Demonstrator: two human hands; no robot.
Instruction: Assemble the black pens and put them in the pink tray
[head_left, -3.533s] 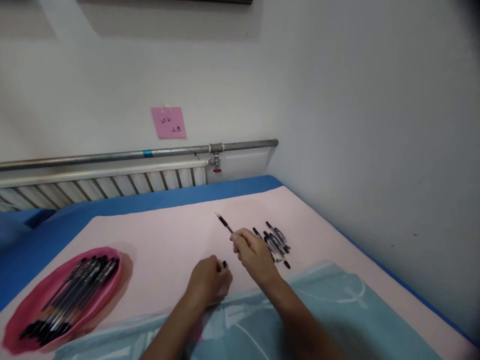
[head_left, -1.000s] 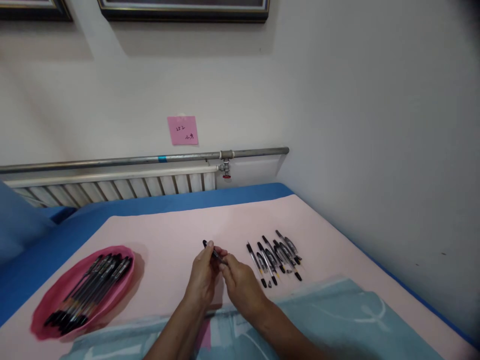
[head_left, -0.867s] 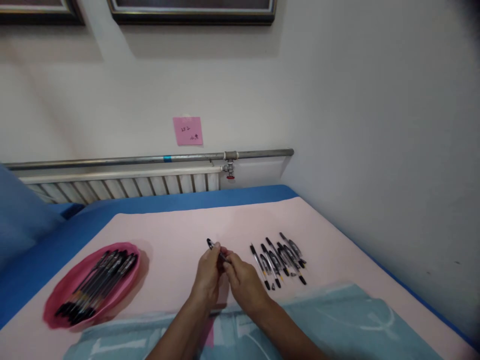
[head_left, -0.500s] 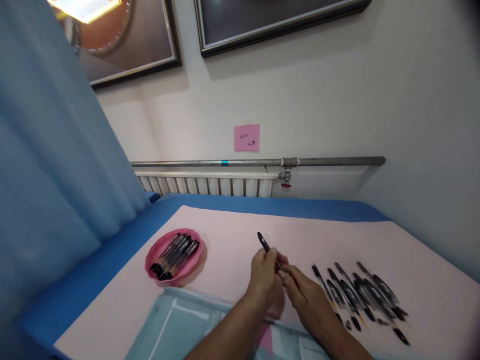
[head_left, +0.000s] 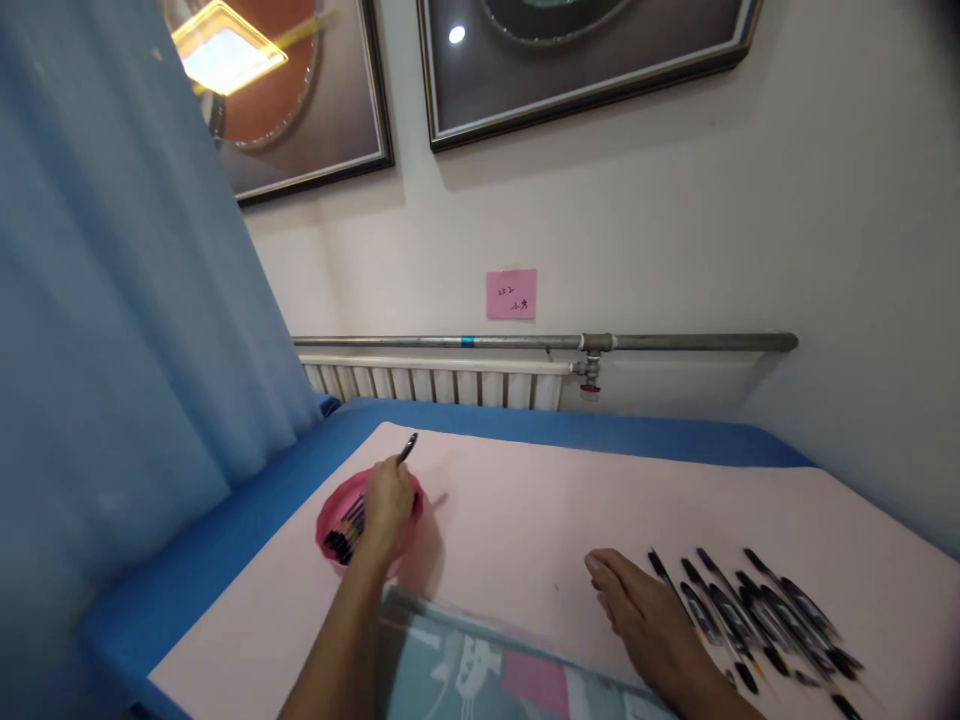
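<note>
My left hand (head_left: pixel 388 503) is closed around a black pen (head_left: pixel 408 448), which points up and to the right out of my fingers. It is above the pink scalloped dish (head_left: pixel 324 512), where several more pens (head_left: pixel 347 530) lie side by side, partly hidden by the hand. My right hand (head_left: pixel 641 612) hovers low over the pink sheet with its fingers stretched out and nothing visible in them. Just to its right lies a spread of black pen parts and caps (head_left: pixel 757 610), slightly blurred.
The pale pink sheet (head_left: pixel 517 500) covers most of the blue surface (head_left: pixel 510 420). A teal patterned cloth (head_left: pixel 450 665) is at the near edge. A blue curtain (head_left: pixel 150 300) hangs at left; a radiator (head_left: pixel 435 385) and pipe (head_left: pixel 697 343) run along the back wall.
My hands have parted. The left one has carried the pen leftward to over the dish, while the right one has moved right, toward the pen parts. The view has shifted slightly.
</note>
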